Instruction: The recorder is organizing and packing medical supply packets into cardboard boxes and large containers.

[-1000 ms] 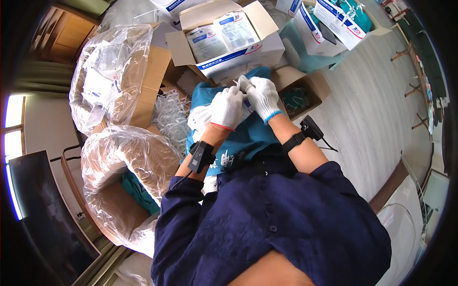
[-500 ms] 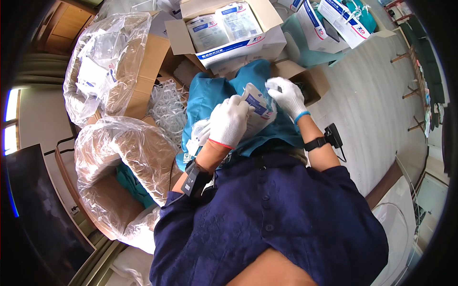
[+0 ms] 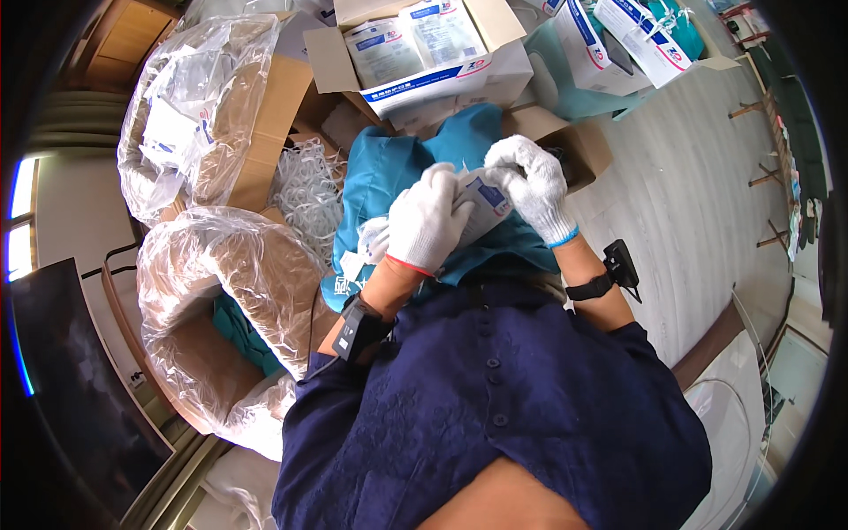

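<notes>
A clear plastic packet (image 3: 487, 201) with a blue and white printed panel is held above my lap. My left hand (image 3: 427, 216), in a white knit glove with a red cuff, is closed on the packet's left side. At its upper right edge, the fingers of my right hand (image 3: 533, 184) pinch the packet; this white glove has a blue cuff. Below, teal cloth (image 3: 371, 181) covers my knees. A crumpled white bit (image 3: 374, 238) lies by my left wrist, too covered to name.
Ahead stands an open white carton (image 3: 442, 84) with similar packets. To the left are two plastic-lined cardboard boxes, one with packets (image 3: 168, 128), the nearer with teal cloth (image 3: 238, 336). White loops of strap (image 3: 306, 190) heap beside my knees. More cartons (image 3: 601, 53) stand at the far right.
My right hand has moved in toward the packet and now pinches its edge, where it was slightly apart before. The left hand keeps its hold, with its fingers shifted up a little.
</notes>
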`<state>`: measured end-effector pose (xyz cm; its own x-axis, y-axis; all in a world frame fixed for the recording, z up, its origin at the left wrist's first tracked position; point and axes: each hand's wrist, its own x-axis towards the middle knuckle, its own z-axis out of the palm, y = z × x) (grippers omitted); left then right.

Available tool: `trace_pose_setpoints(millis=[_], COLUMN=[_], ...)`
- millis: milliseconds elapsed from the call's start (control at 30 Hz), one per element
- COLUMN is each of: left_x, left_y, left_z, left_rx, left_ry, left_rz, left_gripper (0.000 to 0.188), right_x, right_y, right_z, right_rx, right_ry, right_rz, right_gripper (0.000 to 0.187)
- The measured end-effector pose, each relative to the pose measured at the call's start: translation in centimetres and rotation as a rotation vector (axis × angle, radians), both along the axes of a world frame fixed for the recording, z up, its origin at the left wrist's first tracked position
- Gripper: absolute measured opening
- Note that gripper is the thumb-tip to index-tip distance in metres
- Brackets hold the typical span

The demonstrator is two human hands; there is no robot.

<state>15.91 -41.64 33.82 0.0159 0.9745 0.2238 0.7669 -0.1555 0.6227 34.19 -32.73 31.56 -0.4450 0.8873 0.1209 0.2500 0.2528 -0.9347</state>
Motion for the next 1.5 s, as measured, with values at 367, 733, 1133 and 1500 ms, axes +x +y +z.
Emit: trace_pose_setpoints(millis=[367,733,1133,1500], left_x=[-0.4,2.0,-1.6,-1.1], left_y=[1.1,-0.7,-4.3,-2.6], left_z=[0.2,-1.7,2.6,1.8], left_rx=[-0.176,0.166,0.199,0.061], left_ry=[0.143,0.179,0.01,0.032], left_rz=[-0.217,-0.16,-0.038,-0.082], left_gripper=[0.009,0.002,0.007,0.013], right_x=[0.2,-3.5,0.1,-0.9], right_y=[-3.0,-1.2,-0.4,-1.8], right_z=[1.1,-4.8,-4.7,3.8], right_rx=[0.082,-0.272,-0.306,0.094], right_ry=[-0.005,-0.147,-0.545,-0.221], right_rz=[0.028,-0.377,-0.043,0.175], right_gripper=[0.004,0.029,0.014,0.021])
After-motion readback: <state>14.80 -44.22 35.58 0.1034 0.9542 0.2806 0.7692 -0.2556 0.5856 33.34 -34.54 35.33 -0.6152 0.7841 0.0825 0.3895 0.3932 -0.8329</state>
